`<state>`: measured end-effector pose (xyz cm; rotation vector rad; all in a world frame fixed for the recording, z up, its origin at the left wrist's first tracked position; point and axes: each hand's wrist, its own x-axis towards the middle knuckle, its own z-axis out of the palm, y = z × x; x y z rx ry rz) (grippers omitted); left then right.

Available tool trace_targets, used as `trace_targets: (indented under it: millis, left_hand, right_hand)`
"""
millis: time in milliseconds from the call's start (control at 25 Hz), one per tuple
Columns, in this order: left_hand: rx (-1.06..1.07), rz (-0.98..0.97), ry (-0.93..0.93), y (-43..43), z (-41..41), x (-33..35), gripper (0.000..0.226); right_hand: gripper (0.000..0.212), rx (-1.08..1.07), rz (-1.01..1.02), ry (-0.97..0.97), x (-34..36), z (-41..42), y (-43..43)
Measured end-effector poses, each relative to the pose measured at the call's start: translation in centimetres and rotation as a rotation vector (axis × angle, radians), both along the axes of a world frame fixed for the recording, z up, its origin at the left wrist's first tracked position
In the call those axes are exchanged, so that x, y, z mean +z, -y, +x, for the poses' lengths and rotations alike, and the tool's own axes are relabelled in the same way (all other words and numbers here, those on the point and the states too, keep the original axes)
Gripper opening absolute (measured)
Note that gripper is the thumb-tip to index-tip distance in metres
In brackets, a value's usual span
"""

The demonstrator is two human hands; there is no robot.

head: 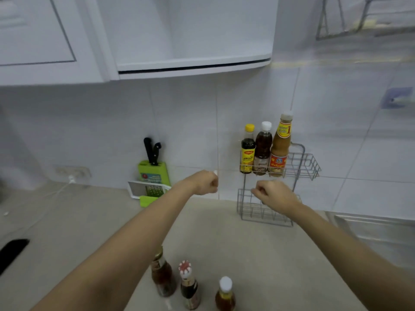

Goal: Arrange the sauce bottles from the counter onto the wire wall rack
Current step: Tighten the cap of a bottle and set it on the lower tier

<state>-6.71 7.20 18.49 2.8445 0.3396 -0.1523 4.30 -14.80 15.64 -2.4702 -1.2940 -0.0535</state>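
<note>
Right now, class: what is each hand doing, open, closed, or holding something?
Left hand: closed in a fist, no bottle in it.
Right hand: fingers curled at the wire rack; whether it grips the wire cannot be told.

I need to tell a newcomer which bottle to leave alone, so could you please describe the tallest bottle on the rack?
Find the wire wall rack on the tiled wall. Its upper shelf holds three bottles; the tallest bottle stands rightmost. Unlike its dark neighbours, it holds orange-tan sauce.
</note>
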Motion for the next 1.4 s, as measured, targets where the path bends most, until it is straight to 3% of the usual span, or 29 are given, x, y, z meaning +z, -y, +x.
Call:
trace_targets:
  millis: [200,400,520,640,760,880,1080,1400]
  left_hand:
    - [0.019,0.008,0.013,-3.0,-5.9,-0.8,0.026]
    - [0.226,-0.156,0.090,-9.5,-13.8,-6.5,0.024]
    - [0.242,-0.258,-0.065,-11.1,-18.9,-11.7,0.039]
    - [0.123,-0.436,-0.152,-9.5,-22.8,-15.9,0.053]
    - [0.077,-0.655,-0.066,-7.5,-23.9,-17.8,0.066]
    - [0.086,-0.761,0.090,-6.9,-23.4,-18.0,0.052]
    - [0.051,-0.692,0.145,-6.9,-23.0,-17.9,0.030]
    - [-0.013,-0.565,0.098,-8.0,-22.2,-17.9,0.046]
  right_hand:
    - [0.028,0.162,-0.092,0.001,-0.5,-6.3,-4.7]
    - [0.026,0.238,-0.101,-0.057,-1.1,-13.7,-9.1]
    - [0.032,0.263,-0.135,-0.132,-2.4,-17.7,-11.6]
    - [0.052,0.272,-0.219,-0.156,-4.1,-20.7,-13.5]
    - [0.060,0.272,-0.288,-0.133,-5.1,-22.1,-14.6]
    - [0.049,0.286,-0.268,-0.124,-5.2,-22.7,-15.3]
    - [0.045,0.402,-0.278,-0.068,-5.0,-22.6,-14.5]
    - [0.041,0.615,-0.380,0.164,-4.6,-22.3,-14.9]
